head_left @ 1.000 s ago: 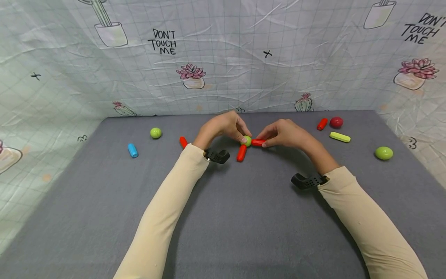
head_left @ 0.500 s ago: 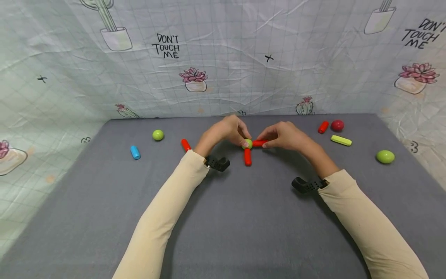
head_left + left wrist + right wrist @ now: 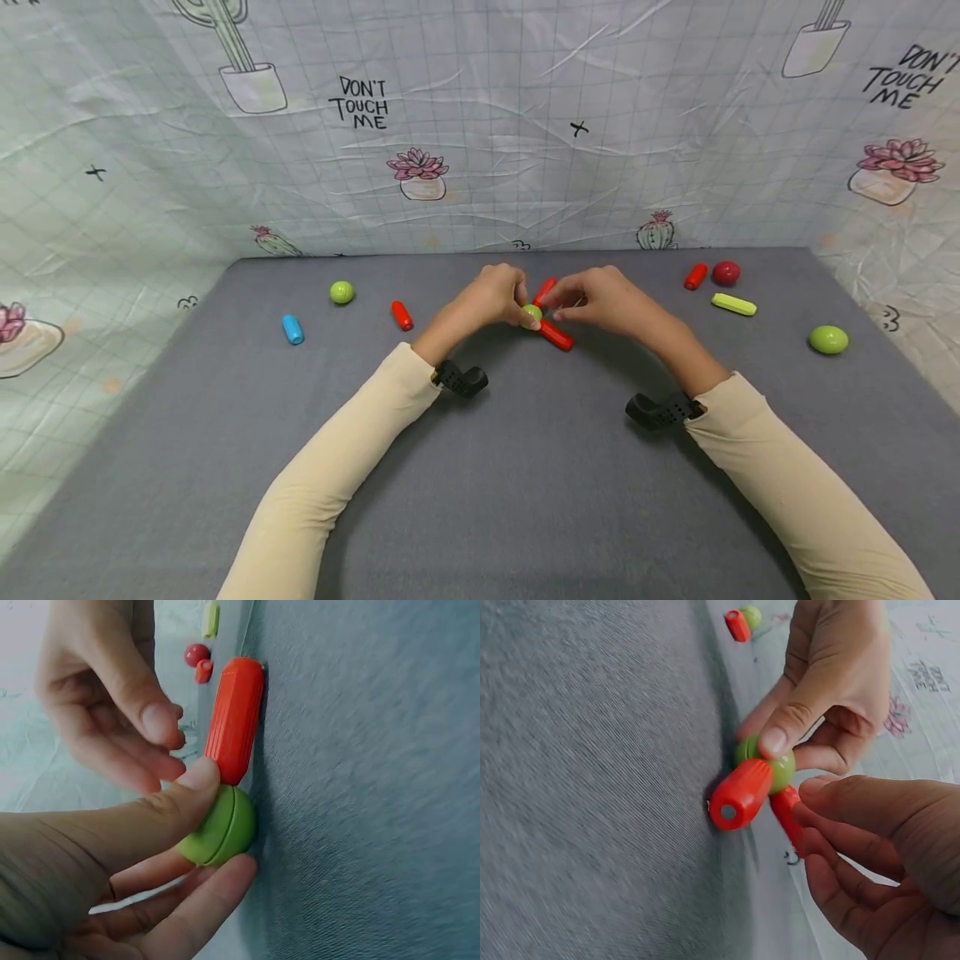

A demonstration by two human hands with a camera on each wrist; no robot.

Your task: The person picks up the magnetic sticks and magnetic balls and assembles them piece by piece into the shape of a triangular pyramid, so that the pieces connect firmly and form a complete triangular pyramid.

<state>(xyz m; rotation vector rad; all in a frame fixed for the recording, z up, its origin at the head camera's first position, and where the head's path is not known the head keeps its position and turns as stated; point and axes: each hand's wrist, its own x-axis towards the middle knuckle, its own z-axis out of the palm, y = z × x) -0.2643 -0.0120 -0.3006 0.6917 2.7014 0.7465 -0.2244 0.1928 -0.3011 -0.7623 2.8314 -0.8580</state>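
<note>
Between thumb and fingers, my left hand [image 3: 498,296] pinches a lime-green ball [image 3: 229,825] with a seam round it. Two red rods [image 3: 742,795] are joined to this ball. One faceted red rod [image 3: 557,335] points toward the front right; a grey disc shows on its end in the right wrist view. The other red rod [image 3: 545,289] points away to the back. My right hand [image 3: 600,300] is right beside that far rod, its fingertips close by it. Thumb and fingers of that hand stand apart, loosely bent, with nothing gripped.
On the grey table [image 3: 495,467] lie a blue rod [image 3: 292,329], a green ball [image 3: 342,292] and a red rod [image 3: 402,316] to the left. Rightward are another red rod [image 3: 695,277], a red ball [image 3: 726,272], a yellow rod [image 3: 734,304] and a green egg-shaped piece [image 3: 828,339].
The green ball has turned in my left hand, swinging its front rod rightward and its other rod from right to back. My right hand has let go of that second rod.
</note>
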